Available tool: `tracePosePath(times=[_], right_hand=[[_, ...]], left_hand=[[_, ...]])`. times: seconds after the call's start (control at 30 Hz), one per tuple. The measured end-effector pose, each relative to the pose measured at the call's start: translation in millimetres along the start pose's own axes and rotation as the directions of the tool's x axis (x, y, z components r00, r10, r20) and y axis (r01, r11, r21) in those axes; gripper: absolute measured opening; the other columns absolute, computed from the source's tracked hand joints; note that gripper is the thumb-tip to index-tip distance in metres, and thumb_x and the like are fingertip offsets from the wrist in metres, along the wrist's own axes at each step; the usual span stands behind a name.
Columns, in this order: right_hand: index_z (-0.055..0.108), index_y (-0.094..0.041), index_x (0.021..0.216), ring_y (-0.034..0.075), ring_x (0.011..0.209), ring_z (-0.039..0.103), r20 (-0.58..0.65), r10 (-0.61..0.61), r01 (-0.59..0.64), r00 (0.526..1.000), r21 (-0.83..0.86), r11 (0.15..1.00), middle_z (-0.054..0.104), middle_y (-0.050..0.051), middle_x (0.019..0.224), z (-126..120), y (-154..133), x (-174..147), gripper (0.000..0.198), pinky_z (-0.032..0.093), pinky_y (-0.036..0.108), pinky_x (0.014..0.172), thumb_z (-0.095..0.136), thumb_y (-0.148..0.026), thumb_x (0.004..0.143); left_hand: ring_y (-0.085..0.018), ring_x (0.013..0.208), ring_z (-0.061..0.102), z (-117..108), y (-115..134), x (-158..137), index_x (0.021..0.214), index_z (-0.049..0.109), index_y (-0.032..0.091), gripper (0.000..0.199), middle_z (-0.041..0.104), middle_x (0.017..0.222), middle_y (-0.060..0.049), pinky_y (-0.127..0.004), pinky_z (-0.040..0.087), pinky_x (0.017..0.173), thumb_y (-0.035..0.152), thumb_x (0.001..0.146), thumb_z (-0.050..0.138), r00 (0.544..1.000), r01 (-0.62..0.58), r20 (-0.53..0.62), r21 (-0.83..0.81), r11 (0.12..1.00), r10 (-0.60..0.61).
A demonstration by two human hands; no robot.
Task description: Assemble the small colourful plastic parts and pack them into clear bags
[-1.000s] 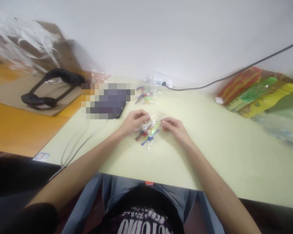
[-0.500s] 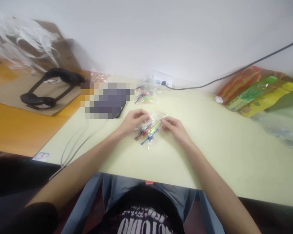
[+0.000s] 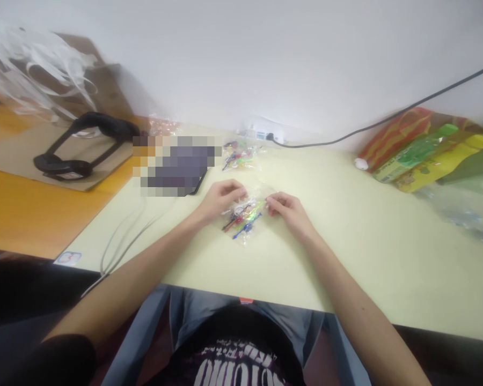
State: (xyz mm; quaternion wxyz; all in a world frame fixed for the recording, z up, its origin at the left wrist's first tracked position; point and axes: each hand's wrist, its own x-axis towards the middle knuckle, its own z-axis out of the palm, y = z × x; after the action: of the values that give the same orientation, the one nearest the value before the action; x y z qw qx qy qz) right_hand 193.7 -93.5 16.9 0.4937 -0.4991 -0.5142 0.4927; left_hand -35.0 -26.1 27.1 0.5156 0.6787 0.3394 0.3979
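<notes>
In the middle of the pale table [image 3: 225, 265], a clear plastic bag [image 3: 244, 221] lies between my hands. Inside are small, thin coloured pieces in blue, red, black and yellow-green, too small to name. My left hand [image 3: 224, 195] pinches the bag's upper left edge, fingers curled. At the upper right edge, my right hand [image 3: 285, 207] has thumb and forefinger pressed together on the film. A second clear bag [image 3: 241, 154] of similar coloured pieces lies farther back, apart from both hands.
A dark pixelated flat device [image 3: 177, 166] lies left of the bags, with thin cables [image 3: 124, 252] near it. On the orange table stands a black frame [image 3: 86, 145]. At right are a green-capped bottle [image 3: 418, 153] and colourful packages [image 3: 446, 163]. A black cord [image 3: 370, 128] runs to a power strip [image 3: 261, 131].
</notes>
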Motion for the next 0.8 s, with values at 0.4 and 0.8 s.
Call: tracePosePath(times=[0.4,0.8], right_hand=[[0.07,-0.017,0.107,0.014,0.063,0.057,-0.044,-0.015,0.017,0.999,0.033,0.999,0.07,0.002,0.076,-6,-1,0,0.041,0.047,0.031,0.066,0.076,-0.045,0.077],[0.056,-0.025,0.136,0.015,0.066,0.056,-0.023,-0.141,0.137,0.99,-0.135,0.981,0.063,0.0,0.084,0,-4,-7,0.055,0.048,0.029,0.064,0.067,-0.052,0.089]], left_hand=[[-0.015,0.075,0.062,1,-4,2,0.084,0.07,0.017,0.028,0.067,0.078,-0.002,-0.027,0.05,0.074,0.044,0.082,0.078,0.993,0.084,-0.068,-0.161,0.983,-0.096],[-0.014,0.079,0.062,1,-8,3,0.084,0.069,0.017,0.028,0.065,0.081,-0.002,-0.027,0.05,0.076,0.044,0.08,0.08,0.989,0.121,-0.056,-0.254,0.96,-0.139]])
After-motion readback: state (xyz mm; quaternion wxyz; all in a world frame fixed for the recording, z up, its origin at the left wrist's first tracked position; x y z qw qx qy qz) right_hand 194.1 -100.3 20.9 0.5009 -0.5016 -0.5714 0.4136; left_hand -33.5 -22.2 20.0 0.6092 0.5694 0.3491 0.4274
